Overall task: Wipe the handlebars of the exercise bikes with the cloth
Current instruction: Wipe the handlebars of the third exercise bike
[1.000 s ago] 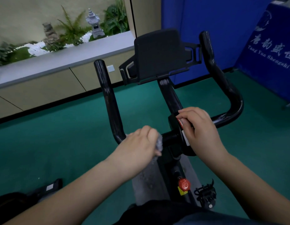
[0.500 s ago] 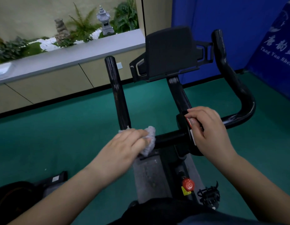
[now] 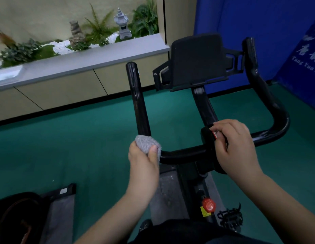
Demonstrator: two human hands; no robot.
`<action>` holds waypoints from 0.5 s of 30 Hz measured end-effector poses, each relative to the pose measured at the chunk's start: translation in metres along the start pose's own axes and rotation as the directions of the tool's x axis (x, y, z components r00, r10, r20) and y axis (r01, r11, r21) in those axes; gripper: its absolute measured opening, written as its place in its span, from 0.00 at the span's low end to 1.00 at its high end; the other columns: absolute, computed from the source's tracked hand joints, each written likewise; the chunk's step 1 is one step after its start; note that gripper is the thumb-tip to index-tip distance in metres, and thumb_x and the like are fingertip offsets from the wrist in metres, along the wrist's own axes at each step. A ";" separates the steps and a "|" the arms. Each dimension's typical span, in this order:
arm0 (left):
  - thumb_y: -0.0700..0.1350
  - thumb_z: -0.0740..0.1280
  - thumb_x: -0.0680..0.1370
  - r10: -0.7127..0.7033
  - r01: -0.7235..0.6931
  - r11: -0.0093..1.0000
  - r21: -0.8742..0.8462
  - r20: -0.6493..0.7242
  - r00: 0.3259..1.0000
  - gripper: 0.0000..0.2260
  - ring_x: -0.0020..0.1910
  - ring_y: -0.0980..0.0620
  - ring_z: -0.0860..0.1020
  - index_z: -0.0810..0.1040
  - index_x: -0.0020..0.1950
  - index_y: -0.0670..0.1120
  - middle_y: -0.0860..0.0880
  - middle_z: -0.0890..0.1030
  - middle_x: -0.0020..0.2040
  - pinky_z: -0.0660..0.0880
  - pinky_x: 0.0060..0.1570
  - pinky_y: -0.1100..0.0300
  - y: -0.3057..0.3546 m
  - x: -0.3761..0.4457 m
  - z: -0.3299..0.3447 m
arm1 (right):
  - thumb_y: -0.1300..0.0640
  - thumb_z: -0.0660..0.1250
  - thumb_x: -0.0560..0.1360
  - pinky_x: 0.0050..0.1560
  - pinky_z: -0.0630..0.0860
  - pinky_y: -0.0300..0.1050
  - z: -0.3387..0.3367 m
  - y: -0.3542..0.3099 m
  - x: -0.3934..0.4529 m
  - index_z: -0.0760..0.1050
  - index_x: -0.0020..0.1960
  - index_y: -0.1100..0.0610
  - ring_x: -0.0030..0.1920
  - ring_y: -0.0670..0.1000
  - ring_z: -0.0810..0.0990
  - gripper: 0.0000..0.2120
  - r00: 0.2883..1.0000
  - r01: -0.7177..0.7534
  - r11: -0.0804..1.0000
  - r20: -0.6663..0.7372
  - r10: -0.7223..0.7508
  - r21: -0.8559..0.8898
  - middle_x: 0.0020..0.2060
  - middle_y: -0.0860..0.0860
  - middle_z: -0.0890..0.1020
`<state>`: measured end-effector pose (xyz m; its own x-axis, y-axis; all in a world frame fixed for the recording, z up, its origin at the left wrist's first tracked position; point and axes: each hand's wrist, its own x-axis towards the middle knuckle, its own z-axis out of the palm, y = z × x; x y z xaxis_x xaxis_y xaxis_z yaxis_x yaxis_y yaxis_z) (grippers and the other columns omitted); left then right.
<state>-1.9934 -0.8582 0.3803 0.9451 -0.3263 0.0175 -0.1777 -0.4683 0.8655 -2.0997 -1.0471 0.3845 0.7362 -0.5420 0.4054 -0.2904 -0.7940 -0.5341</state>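
Observation:
The black handlebar (image 3: 183, 154) of an exercise bike spreads in front of me, with a left horn (image 3: 138, 101) and a curved right horn (image 3: 269, 106). My left hand (image 3: 144, 161) grips a grey cloth (image 3: 146, 143) wrapped around the bend where the left horn meets the crossbar. My right hand (image 3: 236, 147) rests on the black centre clamp (image 3: 208, 138) of the bar, fingers curled over a red and white label. A black console holder (image 3: 197, 60) stands above the stem.
A red knob (image 3: 208, 205) and a pedal (image 3: 229, 217) sit low on the bike frame. Green floor surrounds the bike. A grey ledge (image 3: 82, 59) with plants runs along the back left, a blue banner (image 3: 301, 64) stands at right. A dark bag (image 3: 17, 217) lies at bottom left.
My left hand slid the cloth leftward along the crossbar to the base of the left horn. My right hand stayed on the centre clamp. The view shifted slightly.

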 end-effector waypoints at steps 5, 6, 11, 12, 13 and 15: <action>0.49 0.63 0.78 -0.064 0.069 0.993 0.096 -0.057 0.996 0.20 0.54 0.40 0.74 0.66 0.62 0.36 0.37 0.73 0.57 0.72 0.54 0.50 0.006 0.054 0.006 | 0.63 0.59 0.73 0.56 0.60 0.27 0.002 0.000 -0.002 0.78 0.50 0.58 0.54 0.52 0.74 0.11 1.000 -0.012 1.000 -0.024 0.012 0.001 0.49 0.50 0.78; 0.49 0.63 0.78 -0.065 0.070 0.990 0.121 -0.048 0.997 0.21 0.55 0.39 0.74 0.66 0.62 0.36 0.37 0.73 0.58 0.72 0.55 0.50 0.009 0.071 0.004 | 0.63 0.58 0.73 0.57 0.60 0.26 0.002 0.000 -0.002 0.78 0.50 0.57 0.53 0.52 0.74 0.11 1.000 -0.011 1.000 -0.025 0.011 0.004 0.49 0.50 0.78; 0.52 0.61 0.79 -0.124 0.125 0.990 0.064 -0.015 0.992 0.21 0.56 0.42 0.74 0.67 0.64 0.38 0.40 0.75 0.59 0.68 0.50 0.58 0.026 0.124 0.000 | 0.61 0.60 0.74 0.56 0.62 0.31 0.001 -0.002 -0.002 0.78 0.50 0.58 0.53 0.51 0.74 0.09 1.000 0.001 1.000 -0.029 -0.001 0.010 0.49 0.50 0.79; 0.51 0.60 0.79 -0.126 0.126 0.991 0.036 -0.015 0.992 0.20 0.56 0.42 0.75 0.67 0.64 0.39 0.40 0.75 0.58 0.69 0.49 0.58 0.025 0.120 -0.001 | 0.61 0.60 0.74 0.56 0.63 0.32 0.001 -0.002 -0.002 0.78 0.50 0.58 0.54 0.51 0.74 0.09 1.000 0.007 1.000 -0.028 -0.007 0.000 0.49 0.50 0.78; 0.51 0.60 0.79 -0.124 0.125 0.992 0.029 -0.021 0.992 0.19 0.54 0.42 0.76 0.67 0.64 0.39 0.40 0.76 0.58 0.69 0.49 0.57 0.021 0.110 -0.001 | 0.61 0.61 0.74 0.57 0.62 0.33 0.001 -0.002 -0.003 0.78 0.50 0.58 0.54 0.51 0.74 0.08 1.000 0.012 1.000 -0.026 -0.012 -0.007 0.49 0.50 0.78; 0.50 0.60 0.79 -0.116 0.117 0.991 0.060 -0.024 0.993 0.18 0.53 0.42 0.76 0.68 0.63 0.40 0.39 0.76 0.56 0.71 0.49 0.55 0.010 0.076 -0.002 | 0.60 0.63 0.74 0.57 0.62 0.33 0.001 -0.003 -0.004 0.78 0.50 0.58 0.54 0.51 0.74 0.07 1.000 0.017 1.000 -0.025 -0.017 -0.018 0.49 0.50 0.78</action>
<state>-1.9222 -0.8858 0.3914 0.9656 -0.2501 -0.0705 -0.0821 -0.5513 0.8303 -2.1007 -1.0426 0.3838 0.7256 -0.5347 0.4331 -0.2885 -0.8078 -0.5141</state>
